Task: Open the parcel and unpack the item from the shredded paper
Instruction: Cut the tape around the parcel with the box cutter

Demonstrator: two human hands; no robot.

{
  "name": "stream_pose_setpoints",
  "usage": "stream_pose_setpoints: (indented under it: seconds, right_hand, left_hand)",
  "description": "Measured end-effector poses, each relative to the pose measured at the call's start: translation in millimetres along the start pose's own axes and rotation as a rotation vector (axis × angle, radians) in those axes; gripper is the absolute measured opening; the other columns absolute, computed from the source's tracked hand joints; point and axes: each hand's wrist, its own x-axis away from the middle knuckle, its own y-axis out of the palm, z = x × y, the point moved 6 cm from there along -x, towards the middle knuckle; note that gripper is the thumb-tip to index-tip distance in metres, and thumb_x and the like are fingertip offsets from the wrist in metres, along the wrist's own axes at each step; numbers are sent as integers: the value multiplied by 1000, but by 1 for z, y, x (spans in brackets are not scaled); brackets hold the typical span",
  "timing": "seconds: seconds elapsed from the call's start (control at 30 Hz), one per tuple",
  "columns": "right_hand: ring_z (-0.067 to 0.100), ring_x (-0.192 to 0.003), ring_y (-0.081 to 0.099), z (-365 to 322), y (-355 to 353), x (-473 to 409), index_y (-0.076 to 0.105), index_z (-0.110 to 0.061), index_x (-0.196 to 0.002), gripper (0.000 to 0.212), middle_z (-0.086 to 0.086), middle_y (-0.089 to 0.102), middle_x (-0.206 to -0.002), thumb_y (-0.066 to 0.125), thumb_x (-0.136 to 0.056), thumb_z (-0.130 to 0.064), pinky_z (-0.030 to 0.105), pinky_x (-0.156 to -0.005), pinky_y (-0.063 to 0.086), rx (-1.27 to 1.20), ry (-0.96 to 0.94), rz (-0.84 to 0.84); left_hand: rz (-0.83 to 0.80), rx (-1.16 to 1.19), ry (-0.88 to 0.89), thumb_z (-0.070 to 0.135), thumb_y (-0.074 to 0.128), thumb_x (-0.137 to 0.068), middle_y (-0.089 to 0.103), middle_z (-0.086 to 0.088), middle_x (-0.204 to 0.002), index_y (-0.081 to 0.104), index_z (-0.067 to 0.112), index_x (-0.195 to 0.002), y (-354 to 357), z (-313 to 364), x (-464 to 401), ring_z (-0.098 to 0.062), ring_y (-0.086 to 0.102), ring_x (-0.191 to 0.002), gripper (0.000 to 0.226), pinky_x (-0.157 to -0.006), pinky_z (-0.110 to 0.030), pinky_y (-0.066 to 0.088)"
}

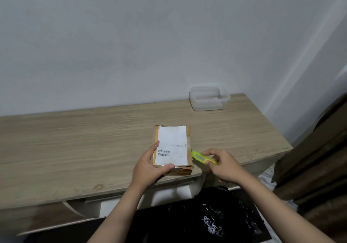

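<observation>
A flat cardboard parcel (173, 143) with a white shipping label and clear tape lies near the front edge of the wooden desk (84, 145). It is still taped shut. My left hand (150, 165) grips its near left corner, thumb along the front edge and fingers on the label. My right hand (223, 165) is just right of the parcel and holds a lime-green utility knife (201, 157). The knife's tip points at the parcel's right side. No shredded paper or item shows.
A clear plastic container (208, 98) stands at the desk's back right, by the wall. A brown curtain (319, 158) hangs to the right of the desk. Dark patterned clothing (206, 220) lies below the desk's front edge.
</observation>
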Motion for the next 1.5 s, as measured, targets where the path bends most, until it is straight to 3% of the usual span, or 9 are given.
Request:
stream_pose_setpoints:
  seconds: [0.23, 0.37, 0.7, 0.87, 0.97, 1.1, 1.23, 1.33, 1.5]
  right_hand:
    - [-3, -39, 50, 11, -11, 5, 66, -23, -111, 30, -9, 51, -62, 58, -84, -11, 9, -40, 33, 4, -6, 200]
    - [0, -44, 54, 21, -20, 6, 67, -27, -110, 32, -3, 61, -66, 59, -83, -12, 21, -44, 41, -73, 2, 306]
    - [4, -39, 51, 11, -8, -4, 62, -34, -109, 34, 11, 66, -75, 58, -86, -10, 16, -40, 40, -229, -52, 322]
    - [4, -45, 56, 16, -9, -12, 64, -34, -109, 33, 6, 65, -72, 59, -85, -13, 15, -44, 42, -251, -44, 352]
    - [1, -44, 56, 17, -13, -7, 63, -31, -110, 32, -1, 62, -68, 58, -86, -10, 11, -42, 40, -271, -35, 361]
    - [2, -35, 50, 20, -15, 7, 61, -29, -111, 34, 2, 63, -67, 56, -88, -4, 16, -36, 39, -323, -32, 343]
    - [4, -31, 44, 27, -14, 15, 61, -27, -108, 33, 2, 64, -60, 55, -88, -2, 17, -34, 38, -345, -10, 345]
    - [8, -30, 43, 31, -14, 15, 61, -27, -109, 32, 4, 64, -62, 54, -88, -3, 18, -34, 38, -359, 4, 345]
    - [7, -29, 42, 26, -17, 9, 60, -28, -108, 32, 6, 63, -62, 54, -89, -2, 17, -33, 37, -372, -8, 342]
  left_hand:
    - [-56, -19, -14, 65, 78, -44, 52, 20, -133, 41, 50, -131, -1, -1, -2, -1, 52, -120, 96, -102, -29, 43]
    - [-83, -75, 25, 70, 73, -43, 50, 18, -132, 44, 44, -134, -5, 4, -3, -1, 45, -123, 99, -101, -24, 38]
    - [154, -128, -9, 67, 73, -51, 62, 10, -106, 61, 32, -116, -12, 12, -1, -10, 56, -100, 75, -82, -27, 46]
    - [-44, 74, -39, 32, 82, -68, 58, -12, -105, 61, 29, -110, 11, 19, -11, -11, 56, -85, 47, -75, -12, 45]
    - [-171, 95, -24, 21, 72, -81, 35, -9, -134, 50, 28, -130, 8, 21, -29, -11, 39, -123, 55, -106, -18, 28]
    - [-352, 137, -35, 16, 78, -65, 2, -4, -159, 32, 27, -143, 0, 19, -60, -3, 5, -140, 92, -113, -19, 15]
    - [-512, 81, 17, 13, 85, -59, 33, 1, -148, 35, 20, -142, 1, 19, -79, -6, 30, -138, 97, -115, -23, 26]
    - [-504, 65, -10, -9, 78, -66, 41, 6, -137, 37, 16, -136, -5, 21, -80, 3, 38, -126, 85, -91, 4, 30]
    - [-295, -50, 42, 59, 89, -30, 39, -5, -127, 45, 40, -127, -10, 18, -71, -14, 44, -121, 108, -109, -25, 33]
